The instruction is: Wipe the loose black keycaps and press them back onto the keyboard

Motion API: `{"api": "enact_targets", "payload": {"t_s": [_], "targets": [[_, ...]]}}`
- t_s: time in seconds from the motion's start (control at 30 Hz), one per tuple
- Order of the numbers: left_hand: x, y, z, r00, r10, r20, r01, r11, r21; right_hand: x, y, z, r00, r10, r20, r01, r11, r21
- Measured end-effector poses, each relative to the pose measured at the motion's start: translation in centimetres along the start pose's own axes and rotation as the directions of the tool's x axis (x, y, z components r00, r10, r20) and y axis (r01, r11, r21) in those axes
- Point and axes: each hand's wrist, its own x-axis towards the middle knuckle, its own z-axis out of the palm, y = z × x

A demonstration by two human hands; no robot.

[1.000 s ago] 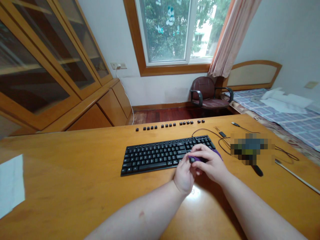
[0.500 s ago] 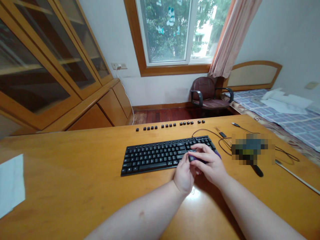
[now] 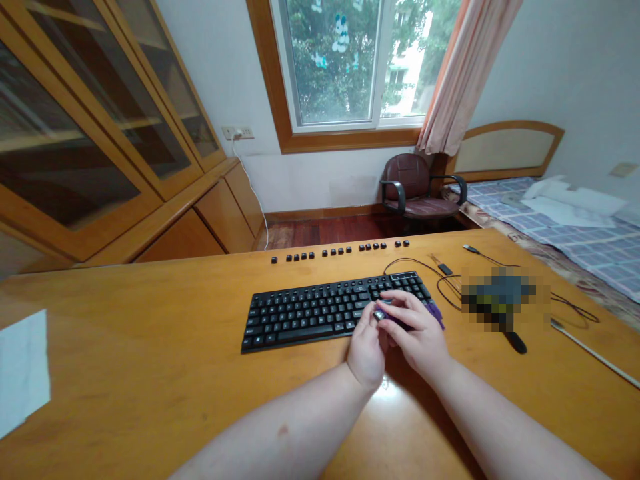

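Note:
A black keyboard point(image 3: 320, 312) lies in the middle of the wooden desk point(image 3: 150, 373). Both my hands meet over its right end. My left hand point(image 3: 367, 348) is closed in a pinch on a small black keycap point(image 3: 380, 315). My right hand point(image 3: 419, 331) curls over a purple object point(image 3: 436, 311) that pokes out past its far side, and its fingertips touch the keycap too. Which spot on the keyboard sits under the hands is hidden.
A row of several loose keycaps point(image 3: 340, 251) lines the desk's far edge. Black cables point(image 3: 430, 270) and a blurred-out item point(image 3: 500, 297) lie to the right, with a thin rod point(image 3: 595, 353) beyond. A white sheet point(image 3: 23, 370) rests at the left edge.
Both hands have shifted a little away from me, over the keyboard's right end. The keycap between the fingers has turned and shows a lighter side.

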Motion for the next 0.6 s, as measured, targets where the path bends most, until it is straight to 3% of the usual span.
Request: {"api": "enact_targets", "payload": {"t_s": [0.1,0.27,0.4,0.5,0.6], "targets": [[-0.01,0.02,0.11,1.0,-0.026,-0.004,0.026,0.999,-0.025,0.1,-0.18,-0.04,0.999,-0.018,0.03,0.018,0.999,-0.027],[0.0,0.14,0.15,1.0,-0.021,0.001,0.02,0.996,0.081,-0.26,-0.12,0.3,0.997,0.038,-0.073,-0.04,0.999,-0.018],[0.07,0.03,0.0,0.998,-0.012,0.066,0.006,0.996,0.09,-0.45,0.2,0.42,0.978,0.145,-0.149,-0.14,0.989,0.04],[0.13,-0.14,-0.1,0.997,-0.007,0.077,-0.002,0.994,0.113,-0.25,0.37,0.22,0.978,0.177,-0.113,-0.171,0.983,0.063],[0.1,-0.21,-0.11,0.999,0.006,0.046,-0.013,0.989,0.15,0.02,0.37,-0.02,0.992,0.123,-0.011,-0.123,0.992,0.037]]}}
